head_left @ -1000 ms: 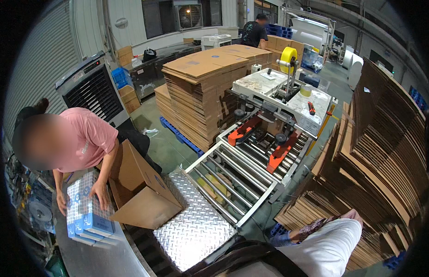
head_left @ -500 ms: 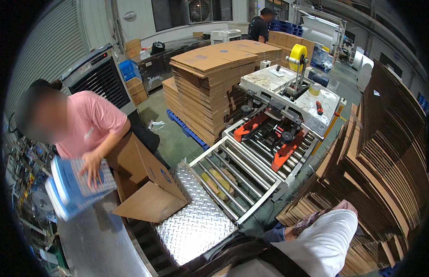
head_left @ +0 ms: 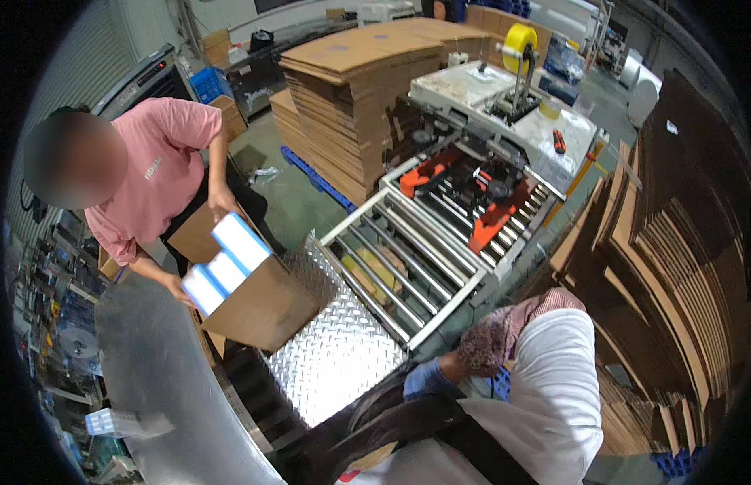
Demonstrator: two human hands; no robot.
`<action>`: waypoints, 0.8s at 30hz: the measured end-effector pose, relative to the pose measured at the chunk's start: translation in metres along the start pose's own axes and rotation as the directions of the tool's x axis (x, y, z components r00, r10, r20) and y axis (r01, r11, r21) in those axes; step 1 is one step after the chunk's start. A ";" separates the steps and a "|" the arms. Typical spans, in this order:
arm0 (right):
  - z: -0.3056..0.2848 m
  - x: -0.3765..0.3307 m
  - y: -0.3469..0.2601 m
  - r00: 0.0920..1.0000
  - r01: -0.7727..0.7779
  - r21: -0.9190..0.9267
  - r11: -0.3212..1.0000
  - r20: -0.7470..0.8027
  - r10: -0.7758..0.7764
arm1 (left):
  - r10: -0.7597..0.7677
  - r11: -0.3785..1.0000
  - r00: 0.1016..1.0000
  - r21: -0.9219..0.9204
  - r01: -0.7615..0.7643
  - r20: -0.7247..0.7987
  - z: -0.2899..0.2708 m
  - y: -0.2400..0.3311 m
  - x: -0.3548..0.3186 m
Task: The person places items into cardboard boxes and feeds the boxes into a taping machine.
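Note:
My right arm, in a white sleeve and a patterned cuff, bends in front of my body. At its end a bit of my right hand shows in what looks like a blue glove; dark straps hide its fingers. Nearest to it are the silver tread plate and the roller conveyor. My left hand is out of view. Across from me, a person in a pink shirt holds white-and-blue packs with both hands at the mouth of an open carton.
Beyond the rollers stands a carton-taping machine with a yellow tape roll. Flat cardboard is stacked on a blue pallet behind. More folded cardboard leans at my right. A metal table curves along the left.
The person in pink has brought the packs from the left into the carton's mouth, now using both hands. My right arm has shifted left and up in view, and the view has moved slightly.

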State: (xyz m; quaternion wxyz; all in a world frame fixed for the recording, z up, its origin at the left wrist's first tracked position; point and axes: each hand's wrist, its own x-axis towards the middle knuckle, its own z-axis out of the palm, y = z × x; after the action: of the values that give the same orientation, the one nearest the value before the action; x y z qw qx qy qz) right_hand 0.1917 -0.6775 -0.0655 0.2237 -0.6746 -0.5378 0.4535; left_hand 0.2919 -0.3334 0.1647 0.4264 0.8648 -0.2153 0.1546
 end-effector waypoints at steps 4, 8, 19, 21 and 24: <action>0.012 0.010 0.005 0.983 0.145 0.088 0.986 0.101 -0.153 | -0.359 0.803 0.575 -0.071 0.592 0.735 0.063 -0.043 -0.157; -0.001 0.012 0.049 0.999 0.001 -0.238 0.971 0.042 0.009 | -0.470 0.311 0.282 -0.142 0.940 0.837 0.094 -0.064 -0.268; -0.139 -0.421 -0.301 -0.179 -0.546 0.557 -0.626 -0.807 -0.562 | -0.312 0.486 0.674 -0.497 0.719 0.669 0.200 -0.188 -0.283; -0.130 -0.431 -0.300 -0.486 -0.531 0.622 -0.575 -0.780 -0.394 | -0.412 0.754 0.751 -0.270 0.599 0.517 0.177 -0.063 -0.223; -0.097 -0.406 -0.324 -0.264 -0.670 0.521 -0.529 -0.833 -0.487 | -0.411 0.770 0.686 -0.174 0.614 0.601 0.201 -0.061 -0.218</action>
State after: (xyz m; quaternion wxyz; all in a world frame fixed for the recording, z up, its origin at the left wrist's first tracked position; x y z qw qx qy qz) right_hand 0.1012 -0.9326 0.3883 -0.4195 -0.7418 0.2229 -0.4734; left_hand 0.1517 -0.4097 -0.0930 0.5274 0.8034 -0.0931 -0.2604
